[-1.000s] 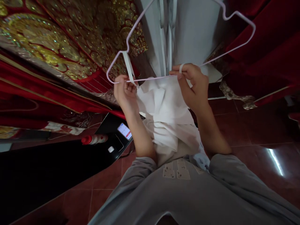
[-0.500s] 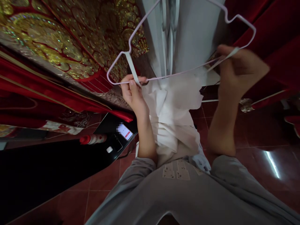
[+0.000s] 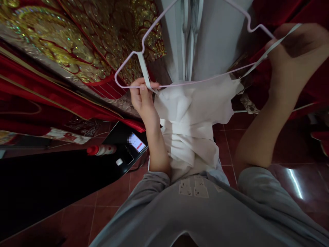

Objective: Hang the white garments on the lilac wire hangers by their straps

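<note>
A pale pink wire hanger (image 3: 133, 58) hangs in front of me with a white garment (image 3: 190, 116) below its bottom bar. My left hand (image 3: 142, 97) is closed on the bar and on the garment's left strap (image 3: 144, 70), which loops over the hanger's left notch. My right hand (image 3: 293, 58) is raised at the upper right, pinching the garment's right strap (image 3: 259, 60) and holding it taut near the hanger's right shoulder.
Red and gold embroidered gowns (image 3: 64, 44) hang at the left, red velvet fabric (image 3: 303, 13) at the right. A black table (image 3: 51, 181) holds a phone (image 3: 137, 142), a red-capped bottle (image 3: 101, 150) and a small white object (image 3: 119, 162). A white door frame (image 3: 205, 41) stands behind. The floor is red tile.
My right hand has moved from the middle of the hanger's bar up and to the right, drawing the right strap out taut. My left hand has stayed on the bar.
</note>
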Available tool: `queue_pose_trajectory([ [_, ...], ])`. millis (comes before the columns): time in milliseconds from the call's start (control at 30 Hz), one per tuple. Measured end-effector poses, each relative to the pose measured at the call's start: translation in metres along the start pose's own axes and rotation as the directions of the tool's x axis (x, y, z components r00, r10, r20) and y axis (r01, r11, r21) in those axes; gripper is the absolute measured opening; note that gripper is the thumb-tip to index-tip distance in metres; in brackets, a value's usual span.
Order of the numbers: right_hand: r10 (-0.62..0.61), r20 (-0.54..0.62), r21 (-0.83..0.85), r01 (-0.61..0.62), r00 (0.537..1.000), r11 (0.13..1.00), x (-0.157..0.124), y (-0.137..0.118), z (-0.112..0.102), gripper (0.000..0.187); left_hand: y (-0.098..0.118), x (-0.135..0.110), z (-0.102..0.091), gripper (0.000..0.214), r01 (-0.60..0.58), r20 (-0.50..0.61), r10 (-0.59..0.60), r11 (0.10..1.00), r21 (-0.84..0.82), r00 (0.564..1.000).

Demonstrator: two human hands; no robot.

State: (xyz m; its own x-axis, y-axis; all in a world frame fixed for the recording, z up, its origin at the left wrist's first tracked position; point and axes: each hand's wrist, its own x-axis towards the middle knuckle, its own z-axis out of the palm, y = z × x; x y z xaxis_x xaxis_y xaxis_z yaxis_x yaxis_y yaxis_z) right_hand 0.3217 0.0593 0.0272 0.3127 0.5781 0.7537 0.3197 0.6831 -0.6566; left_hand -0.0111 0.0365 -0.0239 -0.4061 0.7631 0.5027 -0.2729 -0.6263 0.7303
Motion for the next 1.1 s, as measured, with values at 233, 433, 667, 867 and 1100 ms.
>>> queue_pose_trajectory([
  [233,-0.105,0.175,-0.036,0.113,0.979,0.993,0.009,-0.019,0.032,0.029,-0.001,0.006,-0.004,0.019,0.055,-0.015,-0.055,0.998,-0.029,0.998],
  [433,-0.137,0.178,0.005,0.139,0.974,0.990,0.009,-0.027,0.037,0.029,0.000,0.005,-0.003,0.024,0.103,-0.030,-0.101,0.993,0.051,0.994],
  [667,-0.350,0.041,-0.164,0.351,0.936,0.922,-0.017,-0.053,0.055,0.057,-0.004,0.002,-0.002,0.015,0.045,0.015,-0.044,0.997,-0.068,0.999],
  [867,-0.229,0.331,-0.157,0.292,0.915,0.943,-0.064,-0.064,0.093,0.027,0.006,-0.003,0.003,0.018,0.146,-0.039,-0.144,0.988,0.057,0.989],
  [1100,-0.025,0.407,-0.268,0.145,0.913,0.953,-0.094,-0.054,0.100,0.018,0.004,-0.012,-0.004,0.035,0.022,0.053,-0.028,0.995,0.096,0.998],
])
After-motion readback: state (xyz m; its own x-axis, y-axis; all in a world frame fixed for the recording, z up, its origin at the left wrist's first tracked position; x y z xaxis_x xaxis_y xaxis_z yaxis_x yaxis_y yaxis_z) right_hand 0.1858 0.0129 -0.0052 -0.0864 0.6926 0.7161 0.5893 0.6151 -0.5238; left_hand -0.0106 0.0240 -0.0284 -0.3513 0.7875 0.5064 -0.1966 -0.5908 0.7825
